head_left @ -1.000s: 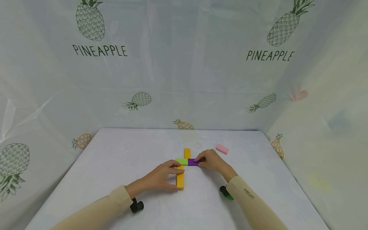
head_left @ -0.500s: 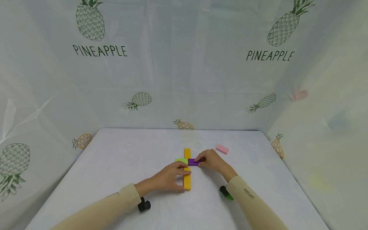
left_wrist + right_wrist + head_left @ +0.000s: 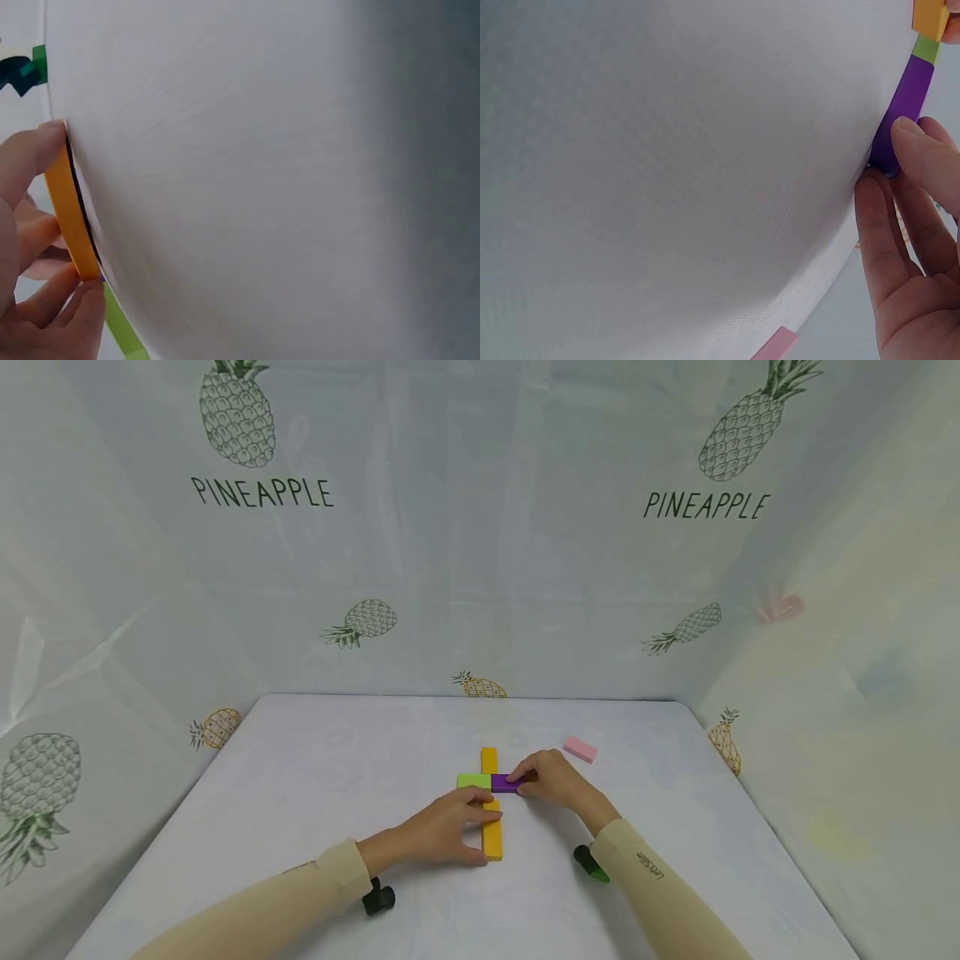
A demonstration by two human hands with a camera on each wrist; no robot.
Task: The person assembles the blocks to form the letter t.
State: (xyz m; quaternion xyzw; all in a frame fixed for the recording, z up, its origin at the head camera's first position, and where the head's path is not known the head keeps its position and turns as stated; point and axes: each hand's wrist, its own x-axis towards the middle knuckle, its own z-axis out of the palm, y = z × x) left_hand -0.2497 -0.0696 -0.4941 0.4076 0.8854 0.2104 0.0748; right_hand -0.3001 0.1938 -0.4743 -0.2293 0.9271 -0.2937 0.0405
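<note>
My left hand (image 3: 442, 828) grips a yellow block (image 3: 492, 842) between thumb and fingers, just on the near side of a green block (image 3: 472, 781). In the left wrist view the thumb is at one end of this yellow block (image 3: 69, 206) and fingertips at the other. The right hand (image 3: 557, 779) holds the outer end of a purple block (image 3: 504, 783), which lies end to end with the green one. Behind that row, a second yellow block (image 3: 489, 760) points away. The right wrist view shows thumb and fingertips on the purple block's end (image 3: 909, 97).
A pink block (image 3: 581, 749) lies on the white table (image 3: 360, 743) beyond the right hand. Dark wrist devices (image 3: 378, 897) hang below both wrists. A pineapple-print curtain (image 3: 525, 552) stands behind and at the sides of the table.
My left hand has slid the near yellow block to the right and slightly toward me, baring more of the green block. The right hand has stayed in place on the purple block.
</note>
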